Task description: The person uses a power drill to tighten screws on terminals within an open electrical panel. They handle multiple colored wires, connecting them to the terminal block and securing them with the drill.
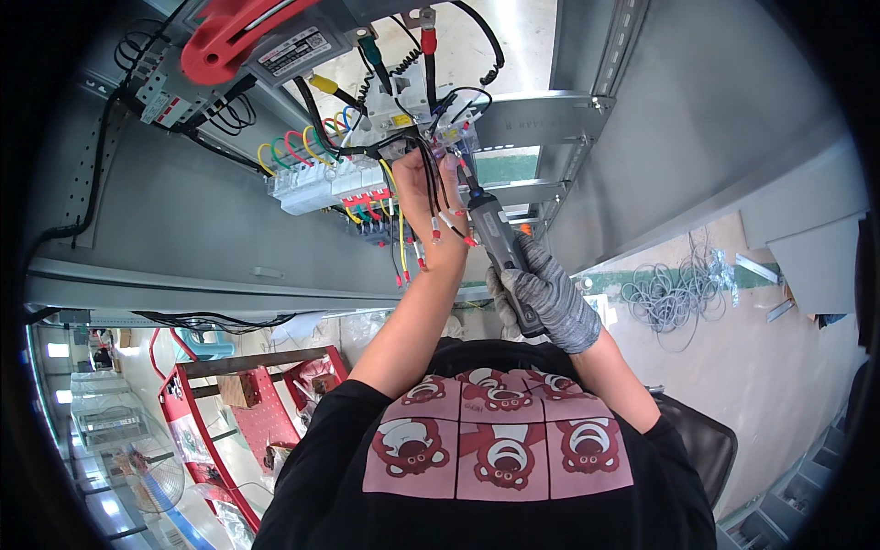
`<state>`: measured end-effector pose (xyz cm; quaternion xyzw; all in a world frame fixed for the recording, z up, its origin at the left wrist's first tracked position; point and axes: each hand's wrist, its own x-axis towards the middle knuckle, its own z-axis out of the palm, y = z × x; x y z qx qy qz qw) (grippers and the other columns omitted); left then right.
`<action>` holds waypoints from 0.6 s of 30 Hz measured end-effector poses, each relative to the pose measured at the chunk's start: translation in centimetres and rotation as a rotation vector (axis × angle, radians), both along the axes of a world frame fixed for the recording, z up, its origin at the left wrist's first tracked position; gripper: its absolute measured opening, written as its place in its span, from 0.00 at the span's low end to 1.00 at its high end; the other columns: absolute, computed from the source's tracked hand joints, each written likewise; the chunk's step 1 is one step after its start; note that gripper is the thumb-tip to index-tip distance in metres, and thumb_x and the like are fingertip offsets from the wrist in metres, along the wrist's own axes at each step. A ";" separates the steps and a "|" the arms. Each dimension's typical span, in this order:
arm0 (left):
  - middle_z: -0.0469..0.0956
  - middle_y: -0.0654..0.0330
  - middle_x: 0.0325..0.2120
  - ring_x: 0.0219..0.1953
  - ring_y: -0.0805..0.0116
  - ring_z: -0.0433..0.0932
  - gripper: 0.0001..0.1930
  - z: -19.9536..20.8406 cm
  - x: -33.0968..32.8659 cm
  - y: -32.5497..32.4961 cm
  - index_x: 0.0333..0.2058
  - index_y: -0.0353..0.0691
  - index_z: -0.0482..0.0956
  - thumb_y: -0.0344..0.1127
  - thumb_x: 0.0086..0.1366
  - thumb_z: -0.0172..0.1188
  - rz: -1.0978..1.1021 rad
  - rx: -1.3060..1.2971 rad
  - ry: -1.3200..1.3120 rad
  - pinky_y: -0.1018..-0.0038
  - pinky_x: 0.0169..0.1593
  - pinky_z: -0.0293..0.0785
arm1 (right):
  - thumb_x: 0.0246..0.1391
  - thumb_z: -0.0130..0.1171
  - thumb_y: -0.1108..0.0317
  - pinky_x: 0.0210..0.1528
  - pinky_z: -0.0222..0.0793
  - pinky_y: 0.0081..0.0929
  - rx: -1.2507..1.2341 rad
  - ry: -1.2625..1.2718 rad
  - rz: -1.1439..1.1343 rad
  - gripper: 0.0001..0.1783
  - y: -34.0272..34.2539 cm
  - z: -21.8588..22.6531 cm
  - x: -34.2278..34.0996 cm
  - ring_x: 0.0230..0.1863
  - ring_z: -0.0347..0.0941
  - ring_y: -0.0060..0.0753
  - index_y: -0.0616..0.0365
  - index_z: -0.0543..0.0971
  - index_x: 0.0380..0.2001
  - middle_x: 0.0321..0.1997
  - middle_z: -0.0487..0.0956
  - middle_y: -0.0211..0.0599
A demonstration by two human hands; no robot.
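My right hand (550, 298), in a grey knit glove, is wrapped around a dark electric screwdriver (500, 243). The tool tilts up and left, its bit reaching the terminals of a small electrical device (451, 136) in the metal cabinet. My bare left hand (423, 188) is raised beside the bit, fingers drawn together at the underside of that device. What they pinch is hidden. Several black wires (433, 174) run down across this hand; loose wire ends with red ferrules (436, 236) dangle around the wrist.
Left of my hands sits a row of white breakers (321, 188) with coloured wires. A red-handled switch (243, 41) overhangs the upper left. Grey cabinet walls (706, 119) enclose both sides. Below are a red metal rack (215, 440), a fan (137, 458) and a tangled grey cable (674, 293) on the floor.
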<state>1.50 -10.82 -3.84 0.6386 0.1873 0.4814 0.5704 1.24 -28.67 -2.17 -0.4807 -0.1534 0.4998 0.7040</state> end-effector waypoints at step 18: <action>0.77 0.59 0.37 0.38 0.75 0.75 0.13 -1.2 0.9 0.6 0.47 0.32 0.68 0.28 0.67 0.58 0.077 0.042 -0.062 0.78 0.46 0.71 | 0.60 0.53 0.65 0.25 0.68 0.18 0.005 0.013 -0.011 0.23 0.7 -0.6 0.1 0.24 0.71 0.19 0.55 0.65 0.58 0.32 0.75 0.27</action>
